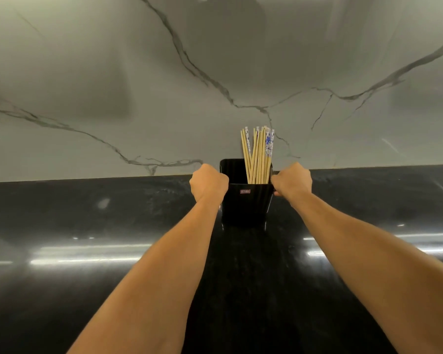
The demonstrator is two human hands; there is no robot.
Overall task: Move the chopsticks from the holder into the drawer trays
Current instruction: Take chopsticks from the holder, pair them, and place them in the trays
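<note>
A black rectangular holder [246, 203] stands on the dark counter close to the wall. Several pale wooden chopsticks [257, 154], some with blue-and-white tops, stand upright in its right half; its left half looks empty. My left hand [208, 183] is closed around the holder's left side. My right hand [292, 181] grips its right side at the rim. Both forearms reach straight forward from the bottom of the view. No drawer or trays are in view.
The glossy black countertop [113, 238] stretches left and right, with light reflections on it. A grey marble-veined backsplash wall [164, 85] rises right behind the holder.
</note>
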